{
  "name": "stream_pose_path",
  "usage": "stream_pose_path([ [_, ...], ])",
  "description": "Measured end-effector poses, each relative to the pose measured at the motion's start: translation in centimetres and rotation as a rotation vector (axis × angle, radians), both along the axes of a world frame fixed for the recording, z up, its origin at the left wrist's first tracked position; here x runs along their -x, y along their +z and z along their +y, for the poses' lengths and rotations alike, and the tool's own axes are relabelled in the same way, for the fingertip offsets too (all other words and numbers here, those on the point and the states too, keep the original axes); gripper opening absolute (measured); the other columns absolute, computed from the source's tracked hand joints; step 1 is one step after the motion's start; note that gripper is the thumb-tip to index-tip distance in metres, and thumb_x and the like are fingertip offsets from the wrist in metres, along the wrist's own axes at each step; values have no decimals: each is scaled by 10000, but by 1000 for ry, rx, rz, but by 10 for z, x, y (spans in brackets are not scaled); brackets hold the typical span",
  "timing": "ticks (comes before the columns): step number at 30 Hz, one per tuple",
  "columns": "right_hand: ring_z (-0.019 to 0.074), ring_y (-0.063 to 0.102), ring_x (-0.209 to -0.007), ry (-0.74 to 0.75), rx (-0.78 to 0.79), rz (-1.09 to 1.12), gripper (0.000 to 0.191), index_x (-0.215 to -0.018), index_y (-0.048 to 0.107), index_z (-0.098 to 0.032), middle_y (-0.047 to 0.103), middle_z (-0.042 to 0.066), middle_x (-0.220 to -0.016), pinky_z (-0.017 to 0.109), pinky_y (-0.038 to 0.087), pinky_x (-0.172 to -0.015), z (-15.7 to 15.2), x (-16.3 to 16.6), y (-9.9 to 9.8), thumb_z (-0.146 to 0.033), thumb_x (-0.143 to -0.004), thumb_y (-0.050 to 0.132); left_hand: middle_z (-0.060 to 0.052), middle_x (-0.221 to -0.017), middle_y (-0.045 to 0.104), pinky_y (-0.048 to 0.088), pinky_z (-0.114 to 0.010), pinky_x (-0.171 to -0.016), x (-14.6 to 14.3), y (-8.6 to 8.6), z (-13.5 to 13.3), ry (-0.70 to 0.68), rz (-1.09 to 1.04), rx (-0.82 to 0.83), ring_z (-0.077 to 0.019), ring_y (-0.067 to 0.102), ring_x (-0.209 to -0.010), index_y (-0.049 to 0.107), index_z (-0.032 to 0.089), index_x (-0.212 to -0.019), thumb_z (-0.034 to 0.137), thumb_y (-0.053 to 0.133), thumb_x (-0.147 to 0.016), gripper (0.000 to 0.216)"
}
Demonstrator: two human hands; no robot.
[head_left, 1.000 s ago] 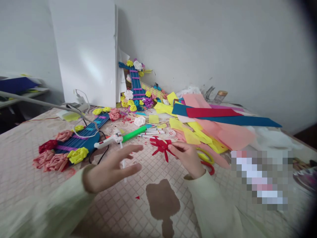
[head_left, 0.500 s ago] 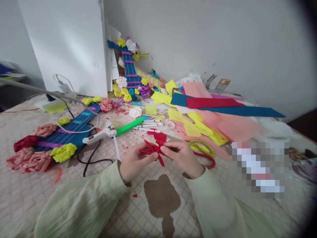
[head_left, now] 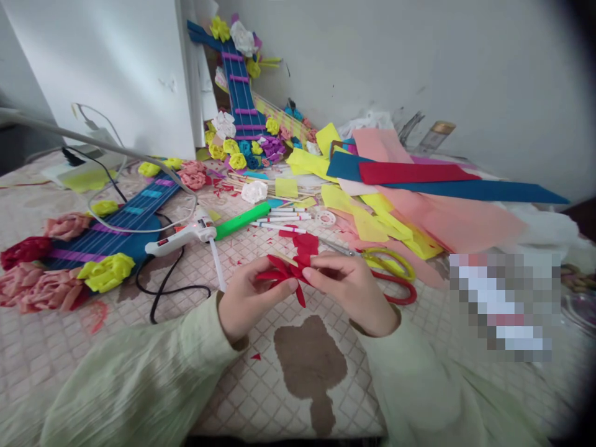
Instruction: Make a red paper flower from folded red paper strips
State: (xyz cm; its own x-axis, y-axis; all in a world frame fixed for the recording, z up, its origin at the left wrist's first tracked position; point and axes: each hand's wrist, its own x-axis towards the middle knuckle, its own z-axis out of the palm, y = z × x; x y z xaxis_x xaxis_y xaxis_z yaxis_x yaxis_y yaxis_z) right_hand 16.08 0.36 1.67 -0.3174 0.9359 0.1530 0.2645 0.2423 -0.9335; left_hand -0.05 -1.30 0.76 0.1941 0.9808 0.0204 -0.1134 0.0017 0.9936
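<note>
A red crepe-paper flower with narrow pointed petals is held between both my hands, above the near middle of the table. My left hand pinches its left petals between thumb and fingers. From the other side, my right hand grips the flower's right part with thumb and forefinger. A thin pale stick shows at the flower's centre; whether it is fixed there I cannot tell. Just beyond the fingers lie red paper pieces. Scissors with red and yellow handles rest beside my right hand.
To the left, a white glue gun with a cord stands near a blue paper guitar trimmed with paper flowers. Markers and a green tube lie behind. Coloured paper strips pile up at the right. Another decorated guitar leans at the wall.
The view has shifted, so the background sits higher in it and spreads outward. Both hands keep their hold on the red flower, which has turned slightly in the fingers.
</note>
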Motion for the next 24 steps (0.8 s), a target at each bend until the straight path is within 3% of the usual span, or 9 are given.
stream_pose_path([
  [11, 84, 383, -547, 40, 81, 3, 159, -605, 567, -151, 417, -30, -580, 223, 290, -494, -1, 2, 4, -248, -730, 559, -41, -758, 639, 502, -238, -662, 4, -3, 0, -16, 62, -104, -133, 584, -704, 616, 125, -768, 132, 618, -674, 94],
  [24, 80, 424, -550, 5, 200, 58, 106, -655, 611, -144, 506, -23, -615, 210, 316, -488, -3, 4, 3, -247, -679, 611, -29, -778, 636, 512, -220, -674, 5, -6, -1, -43, 66, -116, -126, 597, -722, 610, 143, -805, 129, 606, -693, 113],
])
